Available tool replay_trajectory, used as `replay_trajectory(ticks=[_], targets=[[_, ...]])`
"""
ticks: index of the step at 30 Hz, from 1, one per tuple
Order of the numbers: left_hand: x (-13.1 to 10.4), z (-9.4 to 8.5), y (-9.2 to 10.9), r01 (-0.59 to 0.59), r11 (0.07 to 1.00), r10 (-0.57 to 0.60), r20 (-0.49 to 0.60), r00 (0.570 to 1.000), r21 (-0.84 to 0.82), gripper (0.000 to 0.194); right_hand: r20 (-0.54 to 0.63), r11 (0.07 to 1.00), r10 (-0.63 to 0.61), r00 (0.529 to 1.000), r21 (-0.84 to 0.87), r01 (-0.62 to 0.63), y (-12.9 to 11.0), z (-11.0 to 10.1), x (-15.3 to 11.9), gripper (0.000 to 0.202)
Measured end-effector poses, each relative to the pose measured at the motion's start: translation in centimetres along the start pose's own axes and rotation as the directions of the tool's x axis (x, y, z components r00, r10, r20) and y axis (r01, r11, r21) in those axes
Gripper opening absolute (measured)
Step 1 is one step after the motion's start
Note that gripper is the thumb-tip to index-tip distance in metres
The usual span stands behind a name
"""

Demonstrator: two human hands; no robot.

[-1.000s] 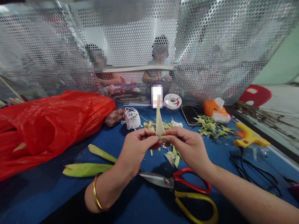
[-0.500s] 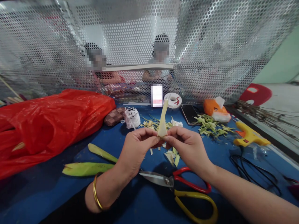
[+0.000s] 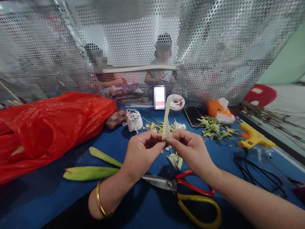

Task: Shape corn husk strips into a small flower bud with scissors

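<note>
Between my two hands stands a pale yellow-green strip of leaf or husk (image 3: 166,125), narrow at its top and wider at the base. My left hand (image 3: 145,149) is closed on the base with thumb and forefinger. Opposite it, my right hand (image 3: 188,148) pinches the same base. Just below lie large scissors (image 3: 164,183) with one red and one yellow handle, blades toward the left. Two green pods or husks (image 3: 90,173) rest beside my left wrist. Cut pale scraps (image 3: 175,159) lie under my fingers.
A red plastic bag (image 3: 59,124) fills the left side. Behind my hands are white string (image 3: 133,120), a checkered pouch (image 3: 116,119), a ribbon spool (image 3: 175,102) and a phone (image 3: 192,115). To the right are green trimmings (image 3: 215,127), tissues (image 3: 220,110) and a yellow glue gun (image 3: 254,138).
The strip's base has turned and folded narrower between my fingers. My left fingertips have shifted slightly; the scissors and other things on the table stay put.
</note>
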State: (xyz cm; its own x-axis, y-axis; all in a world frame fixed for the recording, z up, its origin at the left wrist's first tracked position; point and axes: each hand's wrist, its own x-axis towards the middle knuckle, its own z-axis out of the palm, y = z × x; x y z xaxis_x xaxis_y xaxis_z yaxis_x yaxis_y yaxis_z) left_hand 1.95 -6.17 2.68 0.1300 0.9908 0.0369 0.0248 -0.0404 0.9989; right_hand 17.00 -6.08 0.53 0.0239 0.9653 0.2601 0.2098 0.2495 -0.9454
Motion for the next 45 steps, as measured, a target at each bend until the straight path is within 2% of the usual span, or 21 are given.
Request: replay_trajectory(ticks=[5,8,10,13,16,20,23,25,28,33,41,45], targets=[[0.1,-0.1,0.0,-0.019,0.999,0.019,-0.012,1.000,0.043,0.006,0.043,0.997,0.019,0.999,0.076,-0.022,0.1,0.0,0.2,0.021],[0.1,-0.1,0.1,-0.004,1.000,0.004,-0.008,1.000,-0.010,0.003,0.131,0.981,-0.030,0.991,0.194,0.004,0.1,0.0,0.3,0.014],[0.1,0.0,0.1,0.001,0.999,-0.001,-0.011,1.000,-0.039,0.002,0.142,0.976,-0.056,0.988,0.216,0.024,0.1,0.1,0.2,0.012],[0.0,0.0,0.1,-0.007,0.999,0.006,-0.038,0.999,-0.032,0.003,0.080,0.988,-0.070,0.994,0.145,0.057,0.1,0.1,0.1,0.014],[-0.1,0.0,0.2,0.011,0.998,-0.014,-0.041,0.999,-0.061,0.005,0.031,0.982,-0.188,0.982,0.037,0.187,0.1,0.0,-0.1,0.013],[0.0,-0.1,0.3,0.091,0.979,-0.097,-0.020,0.995,-0.184,0.010,0.081,0.908,-0.397,0.914,-0.112,0.405,0.2,-0.3,-0.2,0.011],[0.2,-0.3,0.2,0.149,0.957,-0.154,0.003,0.988,-0.250,0.011,0.127,0.833,-0.477,0.870,-0.252,0.493,0.3,-0.5,-0.1,0.013],[0.2,-0.3,0.1,0.151,0.959,-0.152,0.014,0.988,-0.240,0.010,0.127,0.792,-0.506,0.853,-0.322,0.518,0.4,-0.5,-0.1,0.013],[0.2,-0.3,0.0,0.106,0.978,-0.102,0.030,0.994,-0.181,0.008,0.107,0.787,-0.493,0.863,-0.368,0.495,0.5,-0.5,-0.2,0.015],[0.3,-0.2,0.1,0.085,0.992,-0.081,0.045,0.996,-0.097,0.008,0.100,0.848,-0.411,0.906,-0.323,0.420,0.3,-0.5,-0.2,0.018],[0.2,-0.2,-0.6,0.061,0.996,-0.062,-0.013,0.998,-0.069,0.008,0.054,0.930,-0.277,0.959,-0.235,0.282,0.1,-0.3,-0.2,0.018],[0.2,-0.2,-0.7,-0.023,0.999,0.024,-0.005,1.000,0.035,0.007,0.047,0.961,-0.188,0.981,-0.199,0.193,-0.1,-0.4,-0.1,0.019]])
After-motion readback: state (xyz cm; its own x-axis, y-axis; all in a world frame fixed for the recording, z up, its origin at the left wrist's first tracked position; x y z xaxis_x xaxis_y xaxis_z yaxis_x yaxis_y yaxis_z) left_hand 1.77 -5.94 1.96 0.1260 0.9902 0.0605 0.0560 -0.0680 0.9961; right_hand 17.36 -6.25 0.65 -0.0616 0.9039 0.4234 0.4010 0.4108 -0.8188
